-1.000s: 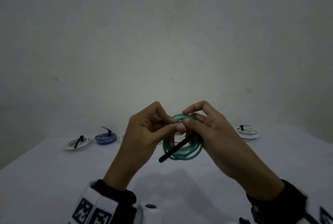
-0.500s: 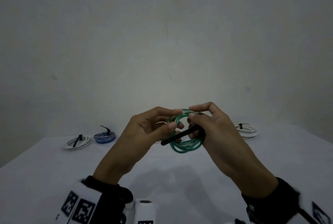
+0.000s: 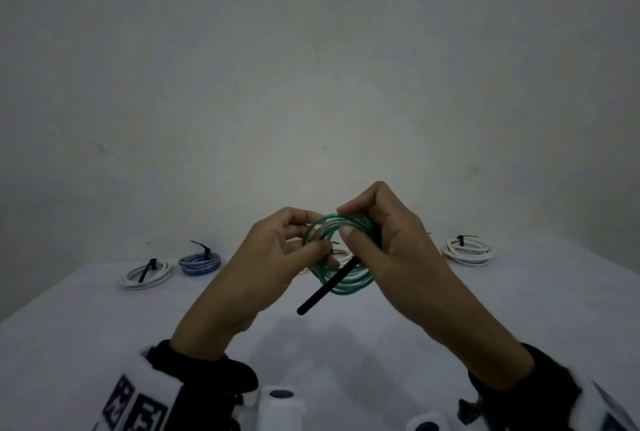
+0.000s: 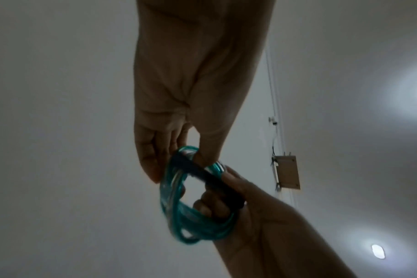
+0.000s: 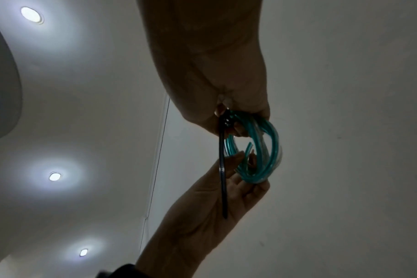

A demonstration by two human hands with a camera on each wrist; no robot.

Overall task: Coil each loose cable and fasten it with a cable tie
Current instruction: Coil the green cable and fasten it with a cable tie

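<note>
Green cable coil (image 3: pixel 341 254) hangs above the table (image 3: pixel 104 326), held between both hands; left hand (image 3: pixel 277 257) pinches its near side; right hand (image 3: pixel 388 247) grips coil and black cable tie (image 3: pixel 325 292).

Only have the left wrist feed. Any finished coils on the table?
Observer: Three show in the head view: a white coil, a blue coil and a second white coil far right, each with a black tie.
Operator: Is the tie tail free?
Observer: Yes. The black cable tie has its tail sticking out below the green cable coil, with no fingers on its tip.
Operator: Is the cable end tucked?
Observer: No. The right wrist view shows a cut end poking into the coil's opening.
</note>
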